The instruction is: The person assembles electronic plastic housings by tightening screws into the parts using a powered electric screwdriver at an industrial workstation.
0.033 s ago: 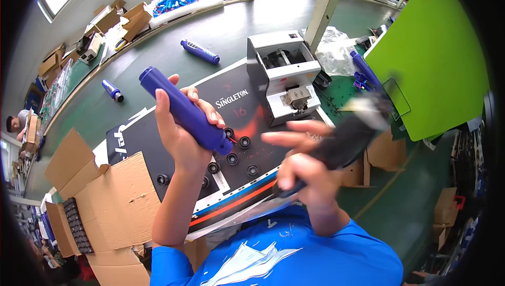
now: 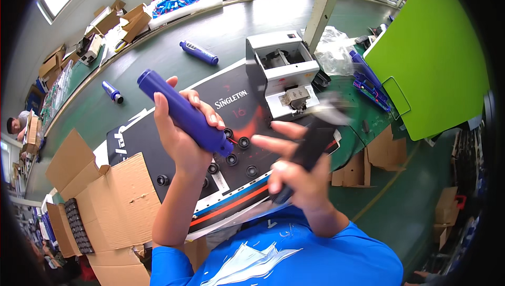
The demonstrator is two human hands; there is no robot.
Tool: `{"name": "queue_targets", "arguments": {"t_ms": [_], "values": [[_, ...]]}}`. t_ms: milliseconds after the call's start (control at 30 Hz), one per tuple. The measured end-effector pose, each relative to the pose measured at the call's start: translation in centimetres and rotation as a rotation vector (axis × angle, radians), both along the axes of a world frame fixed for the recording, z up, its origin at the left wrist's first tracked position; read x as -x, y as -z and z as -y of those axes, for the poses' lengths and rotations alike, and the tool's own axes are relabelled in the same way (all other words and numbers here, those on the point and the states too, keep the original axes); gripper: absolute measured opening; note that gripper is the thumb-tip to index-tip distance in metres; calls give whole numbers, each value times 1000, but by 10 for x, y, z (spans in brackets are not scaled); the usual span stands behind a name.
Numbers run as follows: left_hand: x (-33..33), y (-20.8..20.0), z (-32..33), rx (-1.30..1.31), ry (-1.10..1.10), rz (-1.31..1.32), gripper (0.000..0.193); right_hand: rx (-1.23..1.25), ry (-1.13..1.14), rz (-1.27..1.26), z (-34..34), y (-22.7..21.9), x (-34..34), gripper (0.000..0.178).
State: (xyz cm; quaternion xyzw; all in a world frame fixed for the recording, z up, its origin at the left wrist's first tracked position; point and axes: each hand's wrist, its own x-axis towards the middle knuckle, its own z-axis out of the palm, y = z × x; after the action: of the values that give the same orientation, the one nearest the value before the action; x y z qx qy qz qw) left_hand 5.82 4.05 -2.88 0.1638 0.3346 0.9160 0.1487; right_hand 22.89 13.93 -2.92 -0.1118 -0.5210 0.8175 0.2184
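Observation:
My left hand (image 2: 181,128) is closed round a dark blue cylindrical housing (image 2: 176,110), tilted with its upper end to the far left. The narrower lower end, with a small tab, points toward my right hand, and a bit of red shows beside it. My right hand (image 2: 300,173) grips a black-handled tool (image 2: 314,141) with a pale, shiny head; motion smears it, so its exact kind is unclear. Two of that hand's fingers stretch toward the housing, apart from it. Below the housing, several small black ring-shaped caps (image 2: 251,171) lie on the dark printed mat (image 2: 221,115).
A white and grey machine (image 2: 281,70) stands beyond my right hand. Two more blue housings (image 2: 199,53) lie on the green table. An opened cardboard box (image 2: 123,196) is at the left, holding a black ridged strip (image 2: 78,225). A bright green panel (image 2: 431,60) rises at the right.
My right hand and the black-handled tool have moved left, closer to the housing, with the tool turned more upright. My left hand and the housing have barely shifted.

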Motion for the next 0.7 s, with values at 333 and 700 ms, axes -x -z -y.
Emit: {"name": "queue_targets", "arguments": {"t_ms": [333,700], "values": [[-21,23,-13,183,65,-490,67,227,-58,-137,1,9,6,76],[-1,55,-27,172,44,-332,23,256,128,-271,-50,26,-19,55]]}}
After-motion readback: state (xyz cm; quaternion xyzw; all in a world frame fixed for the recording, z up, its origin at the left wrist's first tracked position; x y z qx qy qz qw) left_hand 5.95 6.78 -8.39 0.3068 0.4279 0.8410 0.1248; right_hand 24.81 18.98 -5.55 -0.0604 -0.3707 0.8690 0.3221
